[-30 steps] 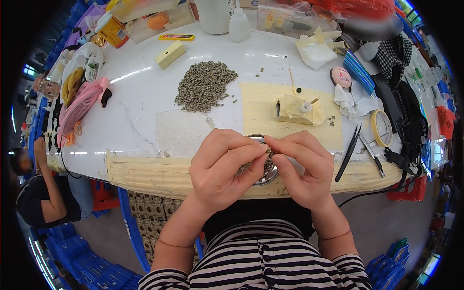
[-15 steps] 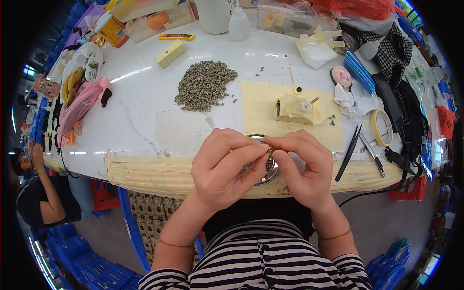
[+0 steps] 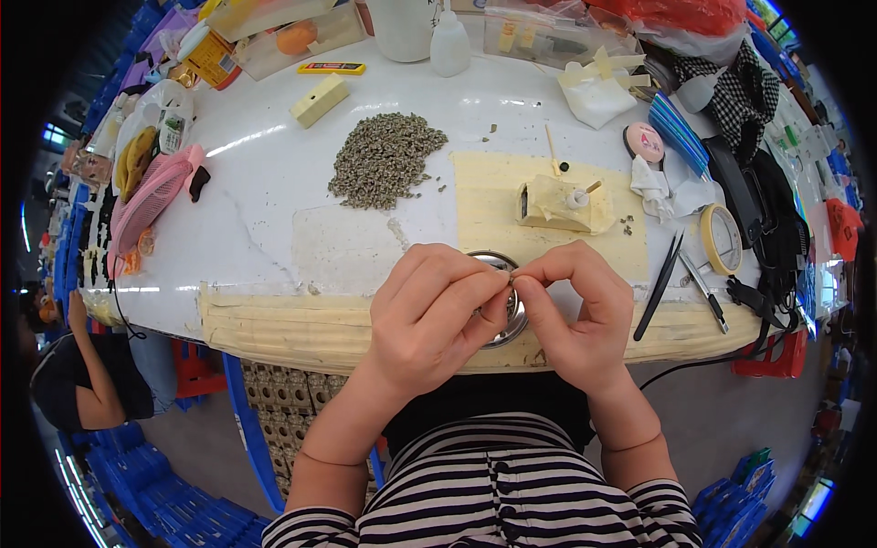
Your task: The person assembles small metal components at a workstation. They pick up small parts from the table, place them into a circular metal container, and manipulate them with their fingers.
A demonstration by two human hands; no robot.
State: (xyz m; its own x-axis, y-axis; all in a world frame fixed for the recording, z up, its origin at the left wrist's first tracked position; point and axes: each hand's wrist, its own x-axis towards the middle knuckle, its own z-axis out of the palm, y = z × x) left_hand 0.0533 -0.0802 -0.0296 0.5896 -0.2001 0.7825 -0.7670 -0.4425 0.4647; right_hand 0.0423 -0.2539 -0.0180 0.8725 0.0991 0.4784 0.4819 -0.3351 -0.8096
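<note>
Bright light washed the white table (image 3: 247, 215), leaving glare streaks toward its left edge and glints near its far edge; shadows were soft. Light strips (image 3: 76, 495) glowed beyond its near left corner. Its middle looked sharp; fisheye distortion bowed the near edge, and blackness rimmed the view.

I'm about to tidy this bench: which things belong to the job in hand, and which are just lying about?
In use, or likely so:
tiny piece where left hand and right hand meet
round metal dish beneath them
pile of small parts

Apparently just lying about:
pink mesh item
checked cloth
red plastic bag
</note>
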